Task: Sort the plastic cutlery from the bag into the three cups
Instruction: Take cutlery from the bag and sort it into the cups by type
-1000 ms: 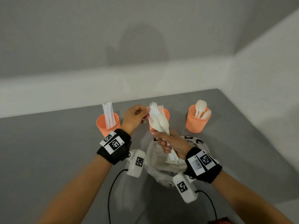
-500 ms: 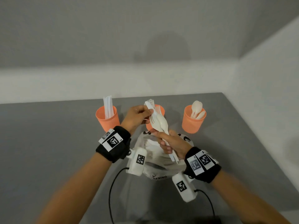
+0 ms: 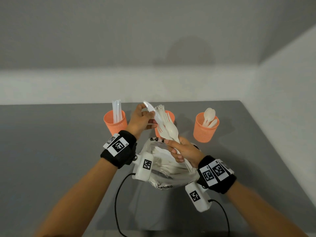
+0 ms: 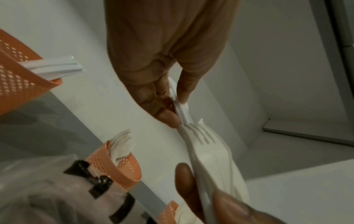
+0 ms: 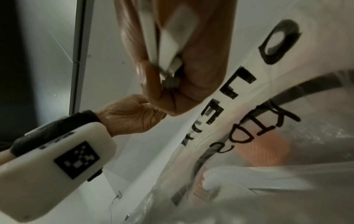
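matte grey table (image 3: 51,151) | left hand (image 3: 139,119) pinches knife (image 3: 151,111) | right hand (image 3: 185,152) grips cutlery bundle (image 3: 169,130)

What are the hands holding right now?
Left hand: pinching a plastic knife.
Right hand: holding a bunch of cutlery by the handles.

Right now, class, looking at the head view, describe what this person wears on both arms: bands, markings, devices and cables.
Both forearms are bare, with no sleeves. Each wrist carries a black fabric wristband, left and right, bearing white square tags printed with black coded patterns. Under each wrist hangs a rounded white plastic camera box, left and right, each with its own black coded square. A thin black cable trails from each box.
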Tool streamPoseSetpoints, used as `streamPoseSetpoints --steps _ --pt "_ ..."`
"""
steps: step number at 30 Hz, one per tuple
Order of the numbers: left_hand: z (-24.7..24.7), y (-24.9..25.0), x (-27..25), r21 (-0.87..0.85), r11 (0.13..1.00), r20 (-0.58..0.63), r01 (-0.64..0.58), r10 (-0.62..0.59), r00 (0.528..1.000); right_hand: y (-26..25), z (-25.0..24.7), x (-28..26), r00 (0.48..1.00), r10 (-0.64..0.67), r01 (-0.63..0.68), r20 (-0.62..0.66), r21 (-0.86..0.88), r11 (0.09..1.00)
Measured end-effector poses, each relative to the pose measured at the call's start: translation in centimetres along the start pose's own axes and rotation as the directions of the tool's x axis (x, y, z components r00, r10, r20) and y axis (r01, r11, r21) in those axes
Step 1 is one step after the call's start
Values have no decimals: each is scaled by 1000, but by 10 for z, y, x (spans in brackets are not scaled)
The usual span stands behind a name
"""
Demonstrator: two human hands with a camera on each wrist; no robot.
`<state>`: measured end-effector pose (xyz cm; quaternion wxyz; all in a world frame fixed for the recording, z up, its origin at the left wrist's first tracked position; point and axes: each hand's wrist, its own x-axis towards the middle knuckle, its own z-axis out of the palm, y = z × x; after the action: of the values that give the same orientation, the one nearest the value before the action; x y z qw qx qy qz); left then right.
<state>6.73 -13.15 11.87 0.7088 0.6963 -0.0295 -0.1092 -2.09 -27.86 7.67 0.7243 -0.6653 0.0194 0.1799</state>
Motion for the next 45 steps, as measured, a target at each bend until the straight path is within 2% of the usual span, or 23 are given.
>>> streamPoseSetpoints --steps 4,9,14,17,19,22,24,26,28,31,37,39,41,43,45 --pt "-7 0 3 83 996 47 9 -13 999 1 4 0 999 -13 13 33 -18 1000" --pt "-16 9 12 72 997 8 -4 4 1000 -1 9 5 996 -86 86 0 -37 996" --pt "-38 26 31 94 992 -93 -78 87 992 -1 12 12 997 -81 79 -11 -105 991" --pt "-57 42 44 63 986 -170 -155 163 972 -1 11 15 997 -67 62 -38 -109 992" --pt "-75 54 53 70 967 -280 -246 256 925 0 9 17 995 -69 62 -69 -101 993" --pt "-107 63 67 281 885 -431 -371 462 775 1 5 19 991 -83 72 -104 -106 992" --pt "-125 62 73 495 782 -417 -380 597 686 1 3 20 989 -93 79 -118 -120 990" --pt "-138 53 80 654 681 -356 -330 661 660 0 3 25 986 -95 77 -140 -130 989" --pt "-145 39 86 742 603 -284 -292 678 678 -1 3 27 982 -95 72 -164 -143 987" --pt "-151 12 95 794 553 -221 -254 651 726 -2 2 28 979 -89 63 -181 -148 987" --pt "-155 -38 107 806 564 -187 -180 531 827 -5 1 26 976 -31 38 -215 26 999" --pt "-154 -49 110 814 572 -193 -103 433 881 -7 0 25 973 5 13 -231 79 997" --pt "-155 -57 112 843 537 -186 -35 352 918 -7 -1 25 972 18 9 -233 114 993" --pt "-151 -58 109 859 509 -178 -59 405 897 -7 -1 25 974 19 12 -225 136 991" --pt "-137 -50 100 826 542 -192 -151 524 830 -7 0 25 975 15 18 -222 147 989"
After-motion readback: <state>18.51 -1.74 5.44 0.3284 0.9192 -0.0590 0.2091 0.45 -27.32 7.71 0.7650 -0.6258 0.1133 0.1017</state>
